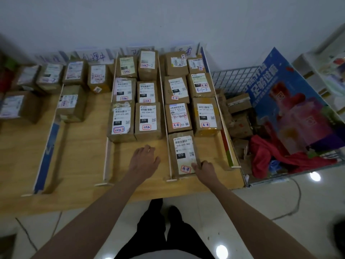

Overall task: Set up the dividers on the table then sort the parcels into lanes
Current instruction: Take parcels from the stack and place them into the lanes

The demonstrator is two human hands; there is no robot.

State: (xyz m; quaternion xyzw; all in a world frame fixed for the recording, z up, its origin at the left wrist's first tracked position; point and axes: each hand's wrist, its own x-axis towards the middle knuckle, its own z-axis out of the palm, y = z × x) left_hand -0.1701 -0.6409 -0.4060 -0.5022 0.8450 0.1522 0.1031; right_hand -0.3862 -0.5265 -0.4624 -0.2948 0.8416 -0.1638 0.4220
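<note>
A parcel point(183, 156) labelled "070-070-A80" and "070" is gripped at its near right corner by the right hand point(204, 168) in the rightmost lane. The left hand point(144, 159) is held relaxed, empty, above the table point(78, 165).

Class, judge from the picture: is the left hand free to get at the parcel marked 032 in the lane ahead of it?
Probably yes. The left hand is empty over bare table, and the 032 parcel sits at the front of its row with nothing between them.
</note>
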